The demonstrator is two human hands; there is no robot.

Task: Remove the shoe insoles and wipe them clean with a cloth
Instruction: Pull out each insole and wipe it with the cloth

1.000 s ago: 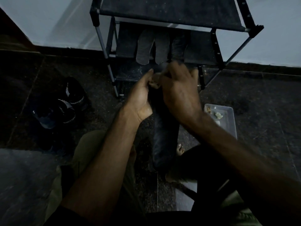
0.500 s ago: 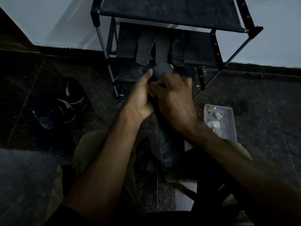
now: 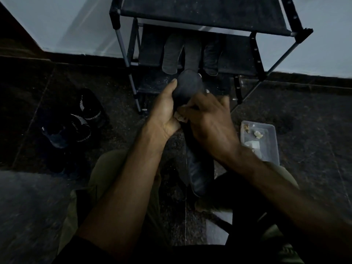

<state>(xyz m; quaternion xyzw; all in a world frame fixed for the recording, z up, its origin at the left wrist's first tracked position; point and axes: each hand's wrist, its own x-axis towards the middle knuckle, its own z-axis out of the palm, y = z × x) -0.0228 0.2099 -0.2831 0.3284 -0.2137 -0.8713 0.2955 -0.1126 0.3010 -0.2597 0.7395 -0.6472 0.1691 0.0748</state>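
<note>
A long dark insole [image 3: 198, 168] runs from my lap up to the shoe rack. My left hand [image 3: 165, 113] grips its upper part from the left, thumb along the edge. My right hand [image 3: 209, 119] presses a small pale cloth [image 3: 180, 117] onto the insole's middle, fingers curled over the cloth; only a scrap of cloth shows. Three more insoles [image 3: 171, 56] hang over the rack's middle shelf. A pair of dark sneakers [image 3: 76, 119] with white stripes sits on the floor at the left.
The black shoe rack [image 3: 205, 14] stands against the pale wall straight ahead. A clear plastic tray [image 3: 274, 149] with small pale scraps lies on the dark stone floor at my right. My knees in olive trousers are below the arms.
My right hand has slid down the insole toward me with the cloth, uncovering the insole's rounded top end. The left hand keeps its hold.
</note>
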